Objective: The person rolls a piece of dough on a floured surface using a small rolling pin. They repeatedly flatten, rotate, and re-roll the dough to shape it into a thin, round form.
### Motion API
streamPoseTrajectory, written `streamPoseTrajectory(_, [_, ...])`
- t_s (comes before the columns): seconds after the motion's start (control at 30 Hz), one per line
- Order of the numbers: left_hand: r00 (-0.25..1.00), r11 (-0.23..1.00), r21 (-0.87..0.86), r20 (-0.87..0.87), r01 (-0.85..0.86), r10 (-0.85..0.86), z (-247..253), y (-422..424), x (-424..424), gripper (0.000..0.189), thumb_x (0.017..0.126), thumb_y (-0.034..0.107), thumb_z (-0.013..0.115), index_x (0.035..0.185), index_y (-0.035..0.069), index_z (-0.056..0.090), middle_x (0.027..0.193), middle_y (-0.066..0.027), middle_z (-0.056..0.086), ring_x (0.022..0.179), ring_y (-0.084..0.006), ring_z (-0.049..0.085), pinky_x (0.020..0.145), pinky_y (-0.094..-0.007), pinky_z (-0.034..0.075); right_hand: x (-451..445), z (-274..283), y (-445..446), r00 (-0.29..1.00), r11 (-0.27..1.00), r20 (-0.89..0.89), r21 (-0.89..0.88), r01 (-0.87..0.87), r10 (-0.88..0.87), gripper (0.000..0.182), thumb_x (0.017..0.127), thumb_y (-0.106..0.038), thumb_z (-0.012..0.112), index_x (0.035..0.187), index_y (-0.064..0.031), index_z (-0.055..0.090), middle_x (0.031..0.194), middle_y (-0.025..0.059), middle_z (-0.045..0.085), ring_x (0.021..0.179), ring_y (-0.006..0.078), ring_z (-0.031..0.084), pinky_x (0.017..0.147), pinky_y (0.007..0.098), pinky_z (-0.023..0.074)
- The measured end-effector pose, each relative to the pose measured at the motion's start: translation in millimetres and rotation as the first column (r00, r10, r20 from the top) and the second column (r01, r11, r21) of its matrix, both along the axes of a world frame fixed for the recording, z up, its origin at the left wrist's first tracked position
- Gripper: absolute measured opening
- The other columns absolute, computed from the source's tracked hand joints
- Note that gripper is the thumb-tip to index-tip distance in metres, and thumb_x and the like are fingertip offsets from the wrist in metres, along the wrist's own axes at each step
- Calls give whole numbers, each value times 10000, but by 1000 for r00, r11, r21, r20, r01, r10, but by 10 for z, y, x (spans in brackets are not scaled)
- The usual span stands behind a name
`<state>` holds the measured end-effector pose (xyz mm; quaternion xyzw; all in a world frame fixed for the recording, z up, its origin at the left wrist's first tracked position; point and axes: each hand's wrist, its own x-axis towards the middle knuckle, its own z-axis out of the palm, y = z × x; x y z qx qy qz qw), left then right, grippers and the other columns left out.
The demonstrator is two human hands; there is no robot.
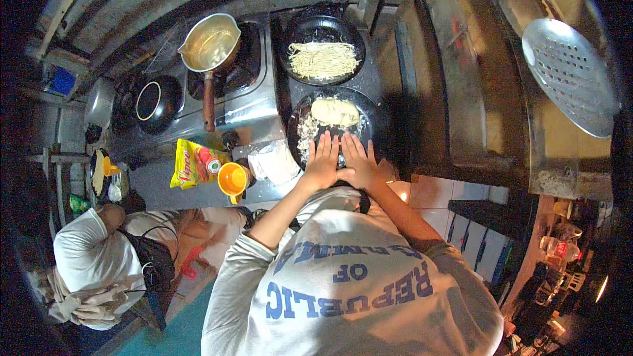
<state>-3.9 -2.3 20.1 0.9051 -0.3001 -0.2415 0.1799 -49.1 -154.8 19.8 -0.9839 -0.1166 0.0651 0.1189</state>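
Both hands are at the near edge of a round black pan (368, 104). My left hand (324, 160) and my right hand (358, 160) lie side by side, palms down, fingers extended over the pan and thumbs meeting. No object shows in either; what is beneath the palms is hidden. A pale oval lump of dough (335, 111) rests in the pan beyond my fingertips, with crumbly whitish bits (306, 131) at its left. Thin pale noodle-like strips (324, 60) lie in a second black pan (321, 24) behind it.
A saucepan (210, 44) with a wooden handle stands on the stove (247, 109). An orange cup (232, 179), a yellow packet (195, 164) and a white plastic bag (273, 162) sit left of my hands. Another person (99, 257) is at the lower left. A perforated metal skimmer (568, 74) hangs at right.
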Motion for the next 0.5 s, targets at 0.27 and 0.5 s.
streamPoseTrajectory(0.27, [984, 998, -57, 172, -34, 43, -98, -2, 108, 1044, 747, 730, 372, 1413, -25, 95, 1456, -290, 39, 1367, -397, 38, 1084, -512, 51, 93, -107, -15, 996, 997, 59, -35, 66, -64, 978, 711, -569, 564, 1390, 34, 199, 1477, 169, 158, 1341, 315, 213, 1034, 587, 187])
streamPoseTrajectory(0.5, [976, 938, -337, 161, -83, 144, 119, -5, 80, 944, 812, 649, 376, 1417, -19, 96, 1469, -249, 74, 1381, -345, 52, 1032, -607, -31, 76, 108, 21, 996, 987, -38, 136, 84, -79, 882, 768, -455, 561, 1393, 36, 179, 1478, 184, 139, 1356, 332, 175, 1034, 590, 186])
